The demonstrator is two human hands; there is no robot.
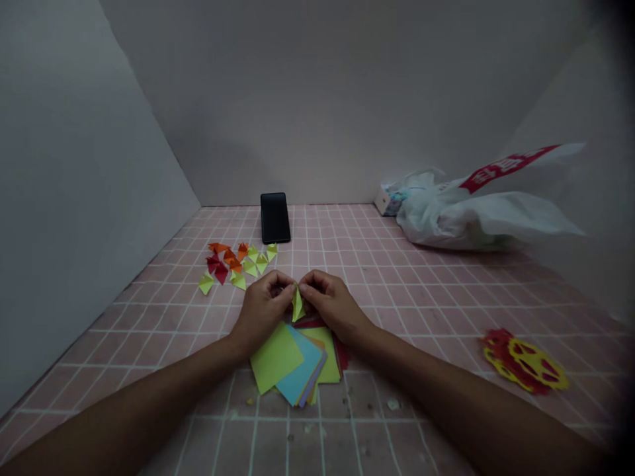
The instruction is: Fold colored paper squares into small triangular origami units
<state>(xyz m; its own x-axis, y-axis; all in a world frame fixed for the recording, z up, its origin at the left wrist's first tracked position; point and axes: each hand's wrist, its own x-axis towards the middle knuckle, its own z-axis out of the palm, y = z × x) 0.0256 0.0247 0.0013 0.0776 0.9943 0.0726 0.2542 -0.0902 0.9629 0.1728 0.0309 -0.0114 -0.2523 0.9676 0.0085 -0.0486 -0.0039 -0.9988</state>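
Note:
A small folded yellow-green paper piece [297, 307] is pinched at its top between my two hands. My left hand [265, 304] has thumb and fingers closed on its left side. From the other side my right hand [331, 301] grips it the same way. Directly below lies a fanned stack of coloured paper squares [278, 360], with yellow-green, blue, purple and red sheets showing. Beyond my left hand sits a group of small folded paper pieces [231, 261] in orange, red and yellow-green.
A black phone [275, 218] lies at the back on the pink tiled-pattern surface [397, 304]. At the back right are a white plastic bag [461, 218] and a small box [389, 199]. Red and yellow paper cut-outs [526, 363] rest on the right. Pale walls enclose the table.

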